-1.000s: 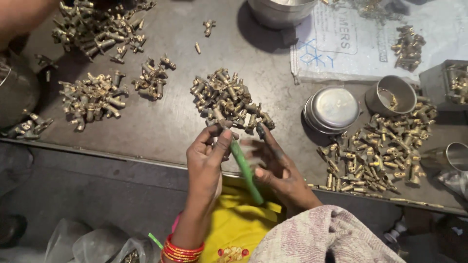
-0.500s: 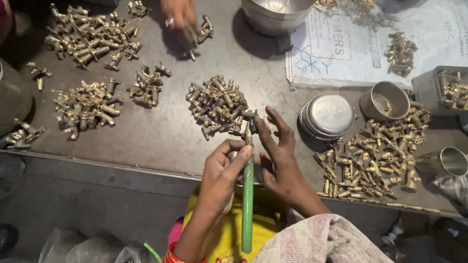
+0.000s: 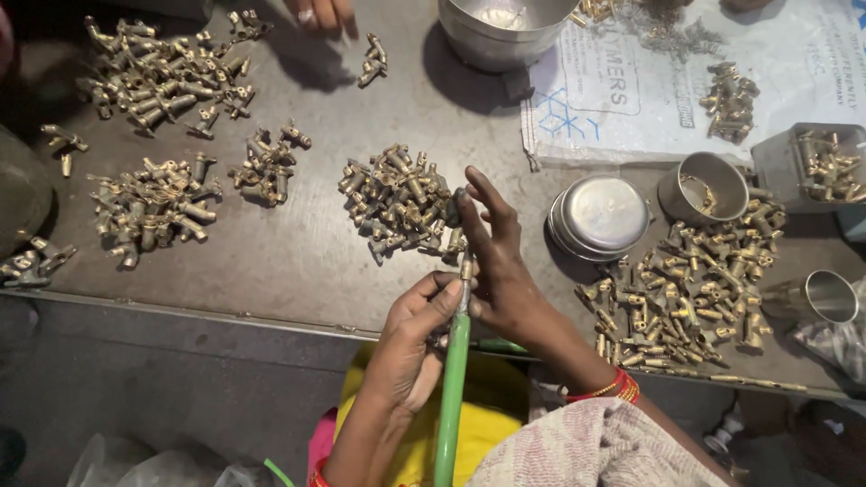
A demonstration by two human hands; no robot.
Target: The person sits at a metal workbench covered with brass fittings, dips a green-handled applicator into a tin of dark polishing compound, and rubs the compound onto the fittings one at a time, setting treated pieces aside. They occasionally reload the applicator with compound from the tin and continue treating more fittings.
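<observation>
The green tube is running up from the bottom centre of the frame, and my left hand is gripping it near its top with fingers curled tight around it. My right hand is sitting just beside, fingers half spread, pinching a small brass fitting at the tube's tip. The desk is carrying a brass pile just above my hands, a wider heap at right, and a steel lid between them.
</observation>
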